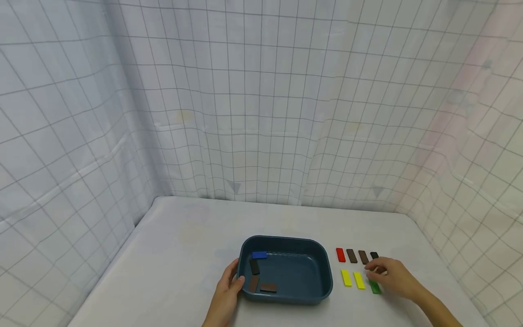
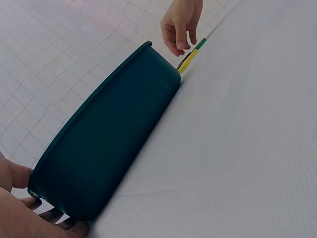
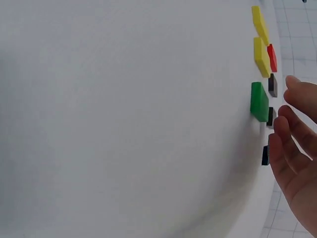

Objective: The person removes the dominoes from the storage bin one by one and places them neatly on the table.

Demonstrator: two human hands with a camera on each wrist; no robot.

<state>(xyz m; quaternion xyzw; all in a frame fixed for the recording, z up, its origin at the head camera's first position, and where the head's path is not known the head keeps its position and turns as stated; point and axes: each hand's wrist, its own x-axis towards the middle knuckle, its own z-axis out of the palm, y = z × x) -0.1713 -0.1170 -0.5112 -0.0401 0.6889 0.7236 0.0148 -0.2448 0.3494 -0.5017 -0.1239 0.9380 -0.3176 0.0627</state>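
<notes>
My left hand (image 1: 227,288) grips the left side of a dark teal plastic tub (image 1: 296,298), thumb at the rim and fingers along the outer wall. Inside the tub, towards its left, lie a blue block (image 1: 259,255), a black block (image 1: 255,266) and two brown blocks, one of them (image 1: 268,287) near the front wall. My right hand (image 1: 393,275) hovers over a green block (image 3: 258,101), fingers loosely bent and nothing between them. Its fingers partly cover the green block and a black block (image 1: 374,255) in the head view.
Left of the green block lie two yellow blocks, the nearer to it (image 1: 359,280) upright in the row. Behind them are a red block (image 1: 341,255) and two brown blocks, one here (image 1: 352,256). A white cloth covers the table (image 1: 175,259); gridded curtains (image 1: 269,113) surround it.
</notes>
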